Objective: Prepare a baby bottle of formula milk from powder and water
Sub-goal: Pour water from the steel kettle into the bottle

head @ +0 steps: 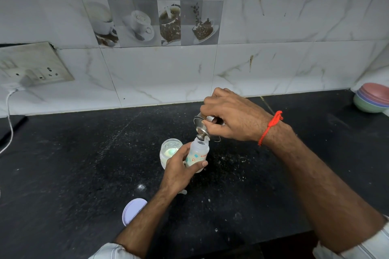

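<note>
My left hand [179, 167] grips a small translucent baby bottle [199, 154] with printed markings, held open-topped just above the black counter. My right hand [229, 118] holds a small steel cup [205, 125] tipped down over the bottle's mouth, its rim almost touching the opening. A clear plastic jar [168, 150] with white powder in it stands open right behind my left hand. Its pale lilac lid [133, 210] lies flat on the counter near my left forearm.
The black stone counter [73, 164] is speckled with spilled white powder around the bottle. A stack of coloured bowls [371, 100] sits at the far right corner. A wall socket with a white cable [9, 115] is on the left.
</note>
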`<act>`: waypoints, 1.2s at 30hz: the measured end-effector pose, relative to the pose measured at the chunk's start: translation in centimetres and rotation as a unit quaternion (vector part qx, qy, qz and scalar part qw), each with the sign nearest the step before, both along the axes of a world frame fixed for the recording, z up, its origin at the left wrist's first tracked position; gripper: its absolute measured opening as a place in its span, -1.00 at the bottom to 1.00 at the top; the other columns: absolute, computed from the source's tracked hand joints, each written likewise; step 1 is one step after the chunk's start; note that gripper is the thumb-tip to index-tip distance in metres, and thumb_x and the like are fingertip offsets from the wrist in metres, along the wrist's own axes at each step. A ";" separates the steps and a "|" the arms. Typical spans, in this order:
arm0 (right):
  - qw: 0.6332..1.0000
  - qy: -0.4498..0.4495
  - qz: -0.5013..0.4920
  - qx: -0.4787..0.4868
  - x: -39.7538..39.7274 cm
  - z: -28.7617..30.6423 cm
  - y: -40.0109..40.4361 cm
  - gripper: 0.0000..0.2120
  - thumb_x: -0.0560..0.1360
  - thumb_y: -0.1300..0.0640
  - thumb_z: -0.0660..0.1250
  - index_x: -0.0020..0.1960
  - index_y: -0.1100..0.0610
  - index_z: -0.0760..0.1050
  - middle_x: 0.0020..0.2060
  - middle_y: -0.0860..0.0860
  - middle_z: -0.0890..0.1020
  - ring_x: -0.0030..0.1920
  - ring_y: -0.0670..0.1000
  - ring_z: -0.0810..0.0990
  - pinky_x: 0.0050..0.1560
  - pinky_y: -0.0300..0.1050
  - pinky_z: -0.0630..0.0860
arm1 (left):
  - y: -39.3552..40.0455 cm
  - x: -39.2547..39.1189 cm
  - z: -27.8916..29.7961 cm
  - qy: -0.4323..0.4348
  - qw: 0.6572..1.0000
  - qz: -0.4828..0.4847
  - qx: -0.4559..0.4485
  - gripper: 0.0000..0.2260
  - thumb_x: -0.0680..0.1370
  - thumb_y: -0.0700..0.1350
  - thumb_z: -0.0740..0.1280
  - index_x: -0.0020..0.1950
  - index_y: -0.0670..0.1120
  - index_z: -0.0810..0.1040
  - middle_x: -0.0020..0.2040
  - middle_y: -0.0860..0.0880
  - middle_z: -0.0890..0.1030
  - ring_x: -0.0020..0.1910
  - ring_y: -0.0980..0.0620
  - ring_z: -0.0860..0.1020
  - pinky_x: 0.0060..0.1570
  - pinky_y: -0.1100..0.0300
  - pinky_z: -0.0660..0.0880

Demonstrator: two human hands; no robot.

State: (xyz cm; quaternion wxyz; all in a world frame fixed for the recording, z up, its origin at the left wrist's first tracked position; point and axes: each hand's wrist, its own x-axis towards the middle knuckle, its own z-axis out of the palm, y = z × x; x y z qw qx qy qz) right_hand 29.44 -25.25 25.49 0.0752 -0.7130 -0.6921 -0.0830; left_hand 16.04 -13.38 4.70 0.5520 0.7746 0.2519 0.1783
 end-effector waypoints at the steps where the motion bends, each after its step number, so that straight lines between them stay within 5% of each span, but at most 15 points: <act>1: 1.000 0.000 0.002 0.003 0.0 0.0 0.0 -0.74 0.55 0.05 0.35 -0.22 0.02 0.30 -0.29 -0.08 0.41 -0.15 0.00 0.30 -0.04 -0.01 0.40 | 0.0 0.0 0.0 0.002 1.000 0.000 0.000 -0.46 0.47 -0.04 0.60 0.38 0.20 0.49 0.12 0.39 0.58 0.08 0.57 0.52 -0.04 0.57 0.47; 15: 1.000 0.006 0.005 0.011 0.5 -0.6 0.3 -0.76 0.57 0.04 0.32 -0.22 0.05 0.36 -0.28 -0.07 0.45 -0.13 -0.01 0.33 -0.15 -0.19 0.23 | -0.2 0.1 0.6 -0.007 1.000 -0.005 -0.007 -0.48 0.46 -0.04 0.60 0.34 0.21 0.48 0.08 0.38 0.59 0.06 0.62 0.50 -0.06 0.59 0.46; 20: 0.988 0.140 -0.049 0.032 2.1 -3.0 -0.3 -0.81 0.60 0.08 0.30 -0.15 0.13 0.45 -0.23 -0.05 0.49 -0.08 0.01 0.37 -0.13 -0.10 0.42 | -0.3 -0.2 0.9 -0.021 1.000 0.004 -0.021 -0.48 0.46 -0.04 0.61 0.34 0.23 0.49 0.13 0.32 0.65 0.15 0.43 0.59 0.07 0.42 0.55; 23: 0.963 0.231 -0.071 0.121 2.9 -5.0 -0.9 -0.79 0.58 0.16 0.37 -0.21 0.17 0.45 -0.31 -0.04 0.48 -0.16 0.00 0.41 -0.15 -0.22 0.35 | -0.2 -0.6 0.6 -0.016 1.000 0.010 -0.020 -0.49 0.47 -0.04 0.60 0.30 0.27 0.47 0.17 0.27 0.65 0.23 0.26 0.61 0.19 0.26 0.57; 27: 0.898 0.365 -0.143 0.200 4.0 -8.8 -2.2 -0.77 0.59 0.09 0.34 -0.22 0.10 0.43 -0.35 -0.04 0.44 -0.26 -0.07 0.39 -0.23 -0.21 0.34 | -0.2 -1.0 0.4 -0.004 1.000 0.020 -0.011 -0.51 0.48 -0.03 0.59 0.27 0.30 0.46 0.17 0.30 0.64 0.26 0.23 0.59 0.19 0.28 0.55; 31: 0.778 0.510 -0.232 0.282 4.4 -13.7 -3.2 -0.78 0.60 0.15 0.34 -0.22 0.15 0.46 -0.31 -0.02 0.47 -0.26 -0.13 0.42 -0.21 -0.28 0.39 | 0.0 -1.6 0.0 -0.002 0.999 0.040 -0.021 -0.50 0.49 -0.04 0.59 0.37 0.12 0.50 0.21 0.18 0.68 0.25 0.15 0.63 0.12 0.18 0.64; 36: 0.637 0.608 -0.330 0.340 4.0 -20.1 -3.9 -0.70 0.59 0.27 0.32 -0.30 0.11 0.43 -0.37 -0.03 0.45 -0.30 -0.11 0.39 -0.24 -0.17 0.34 | 0.2 -2.7 0.2 -0.005 0.998 0.063 -0.023 -0.50 0.48 -0.04 0.59 0.35 0.16 0.48 0.19 0.16 0.69 0.22 0.17 0.65 0.20 0.16 0.62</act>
